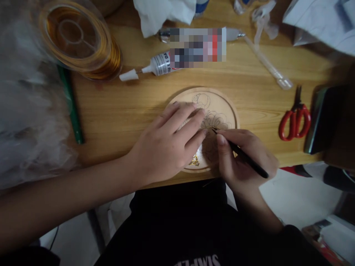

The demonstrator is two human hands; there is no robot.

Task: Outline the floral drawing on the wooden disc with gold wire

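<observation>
A round wooden board [234, 111] with a raised rim lies near the table's front edge, with line-drawn flower shapes on its face. My left hand [177, 138] lies over the board's left half, fingers spread and palm down, hiding part of the drawing. Between thumb and fingers my right hand [244, 157] grips slim black tweezers [251, 160]. Their tip touches or hovers just over the drawn petals; I cannot tell which. Gold wire [195, 161] bent into small curls sits on the board below my left hand.
A spool of gold wire [113, 59] and a green pen [72, 111] are at left, beside crumpled clear plastic [33, 111]. A glue tube [161, 63] lies behind the board. Red-handled pliers [294, 120] and a dark phone-like slab [318, 120] lie at right.
</observation>
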